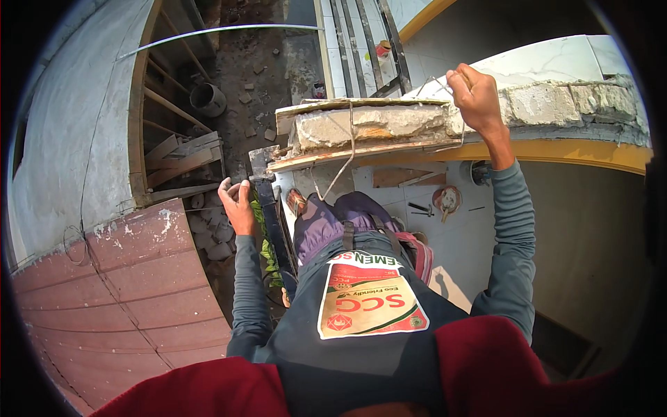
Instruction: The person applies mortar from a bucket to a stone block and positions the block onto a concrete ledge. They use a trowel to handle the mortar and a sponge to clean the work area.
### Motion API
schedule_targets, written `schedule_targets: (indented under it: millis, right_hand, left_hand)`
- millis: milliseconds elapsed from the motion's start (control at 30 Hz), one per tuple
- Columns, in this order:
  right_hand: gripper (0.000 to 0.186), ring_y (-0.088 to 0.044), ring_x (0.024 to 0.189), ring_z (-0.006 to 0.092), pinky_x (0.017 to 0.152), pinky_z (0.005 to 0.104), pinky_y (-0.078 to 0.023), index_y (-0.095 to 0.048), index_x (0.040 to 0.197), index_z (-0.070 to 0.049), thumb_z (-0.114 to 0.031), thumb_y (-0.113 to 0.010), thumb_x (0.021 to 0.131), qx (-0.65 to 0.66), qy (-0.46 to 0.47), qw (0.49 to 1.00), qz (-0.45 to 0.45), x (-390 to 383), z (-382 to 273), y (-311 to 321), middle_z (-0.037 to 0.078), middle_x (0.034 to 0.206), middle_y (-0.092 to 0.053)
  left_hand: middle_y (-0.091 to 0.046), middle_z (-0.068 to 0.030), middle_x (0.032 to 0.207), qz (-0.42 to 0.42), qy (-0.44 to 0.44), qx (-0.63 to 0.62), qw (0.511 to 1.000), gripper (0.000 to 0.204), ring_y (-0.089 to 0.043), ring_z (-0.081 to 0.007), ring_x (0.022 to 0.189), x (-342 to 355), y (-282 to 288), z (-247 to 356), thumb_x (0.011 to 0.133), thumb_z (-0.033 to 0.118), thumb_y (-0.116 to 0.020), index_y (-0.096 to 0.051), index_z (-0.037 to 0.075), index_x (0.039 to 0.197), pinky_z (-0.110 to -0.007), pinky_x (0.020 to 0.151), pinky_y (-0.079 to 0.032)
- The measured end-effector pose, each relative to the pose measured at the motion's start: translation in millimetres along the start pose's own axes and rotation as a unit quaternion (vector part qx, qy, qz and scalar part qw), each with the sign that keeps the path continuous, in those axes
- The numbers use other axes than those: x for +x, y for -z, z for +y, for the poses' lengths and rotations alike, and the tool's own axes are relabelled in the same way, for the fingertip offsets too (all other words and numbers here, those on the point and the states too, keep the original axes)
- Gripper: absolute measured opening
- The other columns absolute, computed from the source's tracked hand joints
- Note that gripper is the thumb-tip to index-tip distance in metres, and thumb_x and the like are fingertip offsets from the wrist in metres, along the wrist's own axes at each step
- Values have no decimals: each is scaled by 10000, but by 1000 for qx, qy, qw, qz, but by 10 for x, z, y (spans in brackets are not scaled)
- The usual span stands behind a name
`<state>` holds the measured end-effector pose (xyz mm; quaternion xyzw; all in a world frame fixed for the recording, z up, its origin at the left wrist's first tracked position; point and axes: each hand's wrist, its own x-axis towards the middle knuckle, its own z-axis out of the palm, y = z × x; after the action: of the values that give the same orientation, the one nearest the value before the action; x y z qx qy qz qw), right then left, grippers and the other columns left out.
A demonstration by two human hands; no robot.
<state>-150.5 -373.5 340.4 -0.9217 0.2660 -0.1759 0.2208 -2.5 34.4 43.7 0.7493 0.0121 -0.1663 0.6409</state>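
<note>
My right hand (475, 99) is closed in a fist round the upper end of a bent metal rod (463, 132), which hooks over a rough masonry wall top (375, 127). A second bent rod (352, 132) spans the same wall top to the left and hangs down on my side. Along the wall's near edge runs a thin wooden board (333, 157), and another board (326, 106) lies along the far edge. Off to the left, my left hand (238, 206) is raised with curled fingers apart and nothing visible in it, near a dark rail (283, 226).
Below on the tiled floor are a bowl of pale paste (448, 199) and a wooden plank (410, 177). A reddish sheet panel (139, 278) slopes at the left. Beyond a drop lie a bucket (208, 100) and stacked boards (182, 163). Dark metal bars (361, 45) stand ahead.
</note>
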Motion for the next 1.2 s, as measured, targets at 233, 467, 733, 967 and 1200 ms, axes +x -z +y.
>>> schedule_targets:
  millis: [233, 467, 733, 967, 1200]
  right_hand:
    - [249, -491, 588, 130, 548, 317, -418, -597, 858, 0, -228, -683, 905, 49, 62, 995, -55, 155, -409, -174, 58, 652, -534]
    - [368, -628, 750, 192, 720, 328, -510, -595, 1193, -44, -215, -733, 898, 91, 140, 971, -169, 168, -986, -388, 92, 829, -645]
    - [411, -643, 598, 371, 581, 404, -508, -635, 864, 32, -366, -679, 955, -2, 284, 932, -225, 270, -1502, -1162, 228, 662, -626]
    - [395, -624, 583, 420, 592, 472, -516, -649, 735, 20, -296, -609, 970, -68, 282, 924, -251, 253, -1348, -1494, 231, 600, -607]
    - [337, -485, 453, 324, 496, 413, -405, -586, 704, 15, -210, -635, 950, -11, 225, 965, -133, 233, -932, -707, 181, 533, -513]
  left_hand:
    - [-626, -143, 1111, -3, 0, -20, 1000, 582, -608, -186, 988, -17, 46, 29, 942, 290, -718, -446, 11, 1374, -310, 851, -506]
    - [-625, -173, 1147, -14, -28, 33, 999, 581, -613, -247, 1041, 26, -45, 39, 924, 316, -733, -473, 34, 1360, -370, 923, -480]
    - [-619, -184, 1141, 13, -83, 41, 996, 563, -607, -278, 1078, 13, -178, 230, 895, 243, -735, -490, 23, 1352, -391, 994, -452]
    - [-631, -171, 1140, 18, -82, 31, 996, 552, -600, -280, 1084, -151, -131, 189, 901, 252, -728, -495, 22, 1345, -402, 992, -445]
    - [-624, -146, 1201, 11, -60, 48, 997, 562, -582, -274, 1121, -154, 38, 137, 942, 340, -683, -477, 39, 1371, -444, 1016, -401]
